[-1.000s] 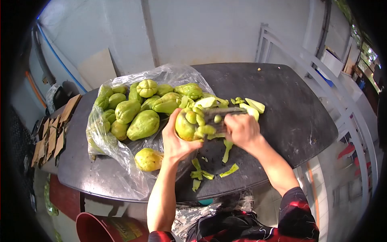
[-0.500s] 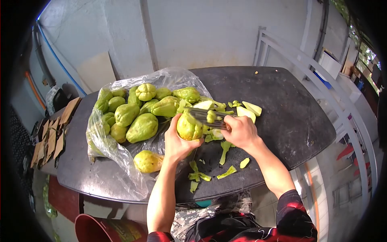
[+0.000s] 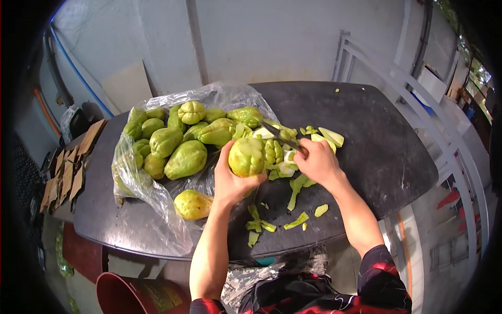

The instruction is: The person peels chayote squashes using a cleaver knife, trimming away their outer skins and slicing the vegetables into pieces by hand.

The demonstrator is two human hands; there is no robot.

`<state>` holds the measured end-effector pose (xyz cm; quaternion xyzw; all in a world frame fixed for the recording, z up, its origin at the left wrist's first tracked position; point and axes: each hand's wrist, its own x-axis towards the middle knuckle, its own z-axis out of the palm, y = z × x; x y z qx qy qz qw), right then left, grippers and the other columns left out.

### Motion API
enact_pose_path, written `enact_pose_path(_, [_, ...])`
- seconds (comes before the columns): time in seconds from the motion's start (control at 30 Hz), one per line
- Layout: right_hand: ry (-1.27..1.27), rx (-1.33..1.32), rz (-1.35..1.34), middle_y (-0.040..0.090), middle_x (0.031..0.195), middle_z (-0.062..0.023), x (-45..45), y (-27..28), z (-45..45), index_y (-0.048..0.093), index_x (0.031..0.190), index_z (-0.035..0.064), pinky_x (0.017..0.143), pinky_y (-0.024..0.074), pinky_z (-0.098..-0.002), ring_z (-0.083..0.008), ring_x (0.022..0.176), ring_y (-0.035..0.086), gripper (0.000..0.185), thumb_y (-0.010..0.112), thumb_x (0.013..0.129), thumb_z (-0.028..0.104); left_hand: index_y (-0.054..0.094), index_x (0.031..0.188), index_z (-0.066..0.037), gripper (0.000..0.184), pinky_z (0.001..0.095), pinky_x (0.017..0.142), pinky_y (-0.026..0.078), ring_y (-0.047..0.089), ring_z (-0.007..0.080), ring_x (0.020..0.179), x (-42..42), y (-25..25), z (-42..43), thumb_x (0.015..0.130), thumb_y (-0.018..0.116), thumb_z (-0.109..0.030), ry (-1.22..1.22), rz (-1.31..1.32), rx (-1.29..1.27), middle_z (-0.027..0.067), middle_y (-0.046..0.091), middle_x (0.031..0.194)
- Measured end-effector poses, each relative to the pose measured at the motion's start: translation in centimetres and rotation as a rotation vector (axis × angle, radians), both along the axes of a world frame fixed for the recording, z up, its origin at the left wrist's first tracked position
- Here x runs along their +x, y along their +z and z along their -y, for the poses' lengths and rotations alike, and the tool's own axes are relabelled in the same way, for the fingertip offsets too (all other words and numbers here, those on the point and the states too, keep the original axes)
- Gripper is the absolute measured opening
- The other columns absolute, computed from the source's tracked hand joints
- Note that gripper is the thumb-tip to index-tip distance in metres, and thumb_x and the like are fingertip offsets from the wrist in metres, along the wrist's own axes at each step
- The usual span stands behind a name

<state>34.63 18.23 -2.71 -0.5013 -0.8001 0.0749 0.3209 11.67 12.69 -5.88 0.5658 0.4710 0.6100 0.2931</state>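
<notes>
My left hand [image 3: 234,180] grips a green chayote [image 3: 247,157] above the table, with its ridged end facing up. In my right hand [image 3: 320,163] is a knife [image 3: 280,133] with a dark blade, pointing up and left, apart from the chayote. Below the blade lie a green cut piece [image 3: 273,152] and pale peelings. Peeled chayote pieces [image 3: 331,137] rest just beyond my right hand. To the left, many whole chayotes [image 3: 186,159] sit on an opened clear plastic bag [image 3: 157,201]. One yellowish chayote [image 3: 192,204] lies nearer to me, beside my left wrist.
Strips of peel [image 3: 296,221] are scattered on the dark table [image 3: 376,157] in front of me. A red bin [image 3: 120,295] stands below the near left edge. Flattened cardboard [image 3: 68,172] lies left of the table, and a white metal railing [image 3: 418,94] runs along the right.
The knife has moved off the chayote, to the right and away from it. The chayote has turned in my left hand, and a green piece now shows beside it under the blade.
</notes>
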Motion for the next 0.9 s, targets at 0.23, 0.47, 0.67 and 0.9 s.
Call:
enact_pose_path(0.23, [0.12,-0.097,-0.237,0.068,0.077,-0.0213,0.4,1.5,1.3,0.066,0.083,-0.001,0.069,0.0536,-0.0483,-0.0395,0.076,0.068,0.02,0.063,0.083,0.019,0.044,0.138,0.001,0.074,0.0376,0.095,0.051,0.061,0.023,0.111,-0.4,0.7,0.3,0.078,0.083,-0.017,-0.256,0.557,-0.325,0.0127,0.06,0.124])
enact_pose_path(0.47, [-0.003,-0.045,-0.129,0.064,0.065,-0.0176,0.2,1.6,0.9,0.062,0.076,-0.0009,0.06,0.051,-0.0446,-0.0376,0.064,0.065,0.017,0.063,0.081,0.015,0.05,0.139,-0.019,0.071,0.0549,0.102,0.046,0.059,0.0306,0.119,-1.1,1.4,1.5,0.09,0.049,-0.07,-0.428,1.071,-0.18,0.0094,0.06,0.131])
enact_pose_path(0.67, [0.103,0.074,-0.228,0.058,0.058,-0.015,-0.5,0.4,1.0,0.057,0.072,0.0005,0.052,0.0464,-0.0404,-0.0343,0.055,0.062,0.018,0.065,0.08,0.014,0.056,0.131,-0.008,0.065,0.0649,0.089,0.049,0.065,0.0397,0.105,-0.6,1.8,0.9,0.089,0.051,-0.057,-0.471,1.165,-0.283,0.0216,0.062,0.121])
enact_pose_path(0.9, [0.208,0.226,-0.216,0.057,0.057,-0.0108,-0.8,-1.0,1.4,0.052,0.071,0.0044,0.049,0.0456,-0.0388,-0.0311,0.052,0.061,0.02,0.071,0.075,0.01,0.052,0.135,-0.011,0.062,0.0611,0.082,0.05,0.058,0.0442,0.113,0.5,1.4,1.3,0.093,0.048,-0.057,-0.56,1.198,-0.39,0.0197,0.059,0.126])
